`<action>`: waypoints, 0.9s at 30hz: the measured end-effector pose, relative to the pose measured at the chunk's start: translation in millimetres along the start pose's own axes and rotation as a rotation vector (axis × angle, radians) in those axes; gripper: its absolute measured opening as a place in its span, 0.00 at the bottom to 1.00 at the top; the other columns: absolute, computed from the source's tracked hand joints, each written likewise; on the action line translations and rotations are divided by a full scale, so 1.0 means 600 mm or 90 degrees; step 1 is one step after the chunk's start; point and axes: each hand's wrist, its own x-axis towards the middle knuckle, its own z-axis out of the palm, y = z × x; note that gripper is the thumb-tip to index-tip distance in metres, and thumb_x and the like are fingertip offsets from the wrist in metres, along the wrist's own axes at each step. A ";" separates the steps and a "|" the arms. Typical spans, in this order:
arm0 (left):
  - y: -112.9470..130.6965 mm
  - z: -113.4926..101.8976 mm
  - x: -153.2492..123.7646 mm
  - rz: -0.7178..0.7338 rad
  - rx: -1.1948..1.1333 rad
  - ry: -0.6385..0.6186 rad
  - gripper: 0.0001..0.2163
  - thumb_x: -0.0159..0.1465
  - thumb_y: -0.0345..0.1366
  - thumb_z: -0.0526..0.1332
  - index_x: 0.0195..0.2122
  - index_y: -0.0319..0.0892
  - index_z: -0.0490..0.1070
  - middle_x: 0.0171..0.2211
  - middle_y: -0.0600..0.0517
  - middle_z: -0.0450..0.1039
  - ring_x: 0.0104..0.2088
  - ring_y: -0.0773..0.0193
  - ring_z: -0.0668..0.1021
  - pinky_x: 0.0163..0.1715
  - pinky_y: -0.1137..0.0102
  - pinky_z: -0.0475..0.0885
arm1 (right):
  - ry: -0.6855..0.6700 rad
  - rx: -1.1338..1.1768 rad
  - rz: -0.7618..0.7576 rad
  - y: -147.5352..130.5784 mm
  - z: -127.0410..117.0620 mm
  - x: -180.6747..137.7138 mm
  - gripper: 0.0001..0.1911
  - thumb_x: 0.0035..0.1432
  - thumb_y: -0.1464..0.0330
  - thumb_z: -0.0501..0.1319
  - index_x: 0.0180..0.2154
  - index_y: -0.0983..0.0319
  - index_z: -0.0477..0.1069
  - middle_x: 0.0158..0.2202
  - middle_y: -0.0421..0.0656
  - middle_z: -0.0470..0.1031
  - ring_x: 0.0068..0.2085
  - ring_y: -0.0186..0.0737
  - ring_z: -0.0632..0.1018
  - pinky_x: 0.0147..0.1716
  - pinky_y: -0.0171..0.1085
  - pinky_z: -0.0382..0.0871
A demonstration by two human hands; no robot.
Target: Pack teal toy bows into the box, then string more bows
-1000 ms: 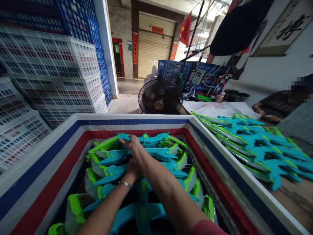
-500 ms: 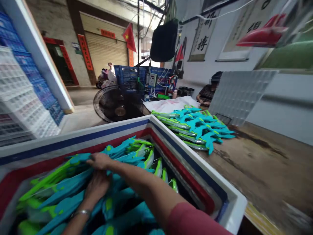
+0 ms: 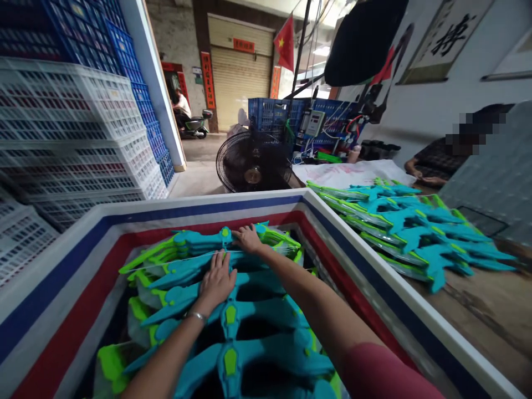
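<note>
Rows of teal and lime-green toy bows point(image 3: 230, 313) with thin white strings lie packed on edge in a large box lined with striped cloth point(image 3: 137, 235). My left hand point(image 3: 218, 280) rests flat on the bows near the far end, fingers spread, a metal band at its wrist. Just ahead and to the right, my right hand point(image 3: 248, 239) touches the middle of the farthest bow point(image 3: 199, 238) with its fingers apart. Neither hand is closed around anything. My forearms cover some of the bows on both sides.
More toy bows point(image 3: 399, 221) lie stacked on the table at the right. A person point(image 3: 432, 160) sits behind them. Beyond the box stands a black fan point(image 3: 253, 166); white crates point(image 3: 70, 127) are stacked at the left. A dark hanging object point(image 3: 366, 41) is overhead.
The view has turned left. My hands, close together on the bows before, are now farther apart with fingers spread at the far row. A scooter and rider have appeared outside.
</note>
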 end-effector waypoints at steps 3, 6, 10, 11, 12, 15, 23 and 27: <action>0.001 -0.001 -0.001 -0.005 -0.002 0.002 0.28 0.74 0.39 0.51 0.73 0.33 0.54 0.74 0.38 0.50 0.74 0.47 0.53 0.66 0.58 0.66 | 0.003 -0.003 -0.010 -0.027 0.004 0.020 0.27 0.72 0.58 0.57 0.68 0.58 0.64 0.60 0.51 0.72 0.63 0.51 0.68 0.71 0.57 0.45; 0.002 -0.001 -0.003 -0.007 -0.009 0.006 0.27 0.74 0.38 0.51 0.73 0.34 0.54 0.74 0.38 0.51 0.74 0.47 0.53 0.67 0.58 0.66 | 0.005 -0.006 0.002 -0.030 0.004 0.024 0.26 0.72 0.59 0.57 0.67 0.59 0.66 0.59 0.53 0.72 0.62 0.52 0.68 0.70 0.58 0.47; 0.001 0.001 -0.005 -0.004 -0.023 0.017 0.27 0.74 0.39 0.51 0.72 0.33 0.54 0.74 0.38 0.51 0.74 0.46 0.53 0.67 0.56 0.65 | 0.019 -0.010 0.019 -0.013 0.007 0.010 0.27 0.72 0.60 0.57 0.68 0.59 0.64 0.59 0.53 0.71 0.63 0.52 0.67 0.70 0.58 0.44; 0.001 0.001 -0.005 -0.001 -0.026 0.020 0.27 0.74 0.39 0.51 0.72 0.33 0.55 0.74 0.38 0.51 0.74 0.46 0.53 0.68 0.56 0.64 | 0.023 -0.009 0.021 -0.009 0.008 0.008 0.27 0.72 0.60 0.57 0.68 0.59 0.64 0.59 0.53 0.71 0.63 0.52 0.67 0.70 0.58 0.43; 0.000 0.002 -0.005 0.001 -0.028 0.023 0.27 0.74 0.39 0.50 0.72 0.33 0.55 0.74 0.38 0.51 0.74 0.46 0.53 0.68 0.55 0.64 | 0.026 -0.006 0.023 -0.007 0.009 0.006 0.27 0.72 0.60 0.57 0.68 0.59 0.64 0.59 0.53 0.71 0.63 0.52 0.67 0.70 0.58 0.42; -0.003 0.006 -0.003 0.003 -0.032 0.026 0.28 0.73 0.39 0.50 0.72 0.32 0.56 0.73 0.37 0.53 0.74 0.45 0.54 0.68 0.54 0.64 | 0.031 0.006 0.025 -0.005 0.013 0.005 0.26 0.71 0.61 0.58 0.66 0.61 0.66 0.58 0.54 0.72 0.63 0.53 0.67 0.70 0.59 0.42; -0.020 0.033 -0.008 0.073 -0.089 0.164 0.31 0.72 0.46 0.43 0.67 0.25 0.57 0.67 0.30 0.61 0.69 0.41 0.64 0.65 0.51 0.68 | 0.048 0.003 0.039 -0.011 0.015 -0.016 0.25 0.71 0.60 0.58 0.64 0.63 0.66 0.58 0.53 0.72 0.63 0.53 0.67 0.69 0.62 0.44; -0.045 0.068 0.005 0.084 -0.107 0.195 0.37 0.71 0.51 0.40 0.69 0.22 0.51 0.64 0.24 0.61 0.67 0.35 0.65 0.64 0.46 0.67 | 0.043 -0.028 0.034 -0.005 0.020 -0.010 0.25 0.73 0.57 0.56 0.65 0.60 0.65 0.59 0.49 0.73 0.63 0.49 0.69 0.70 0.59 0.48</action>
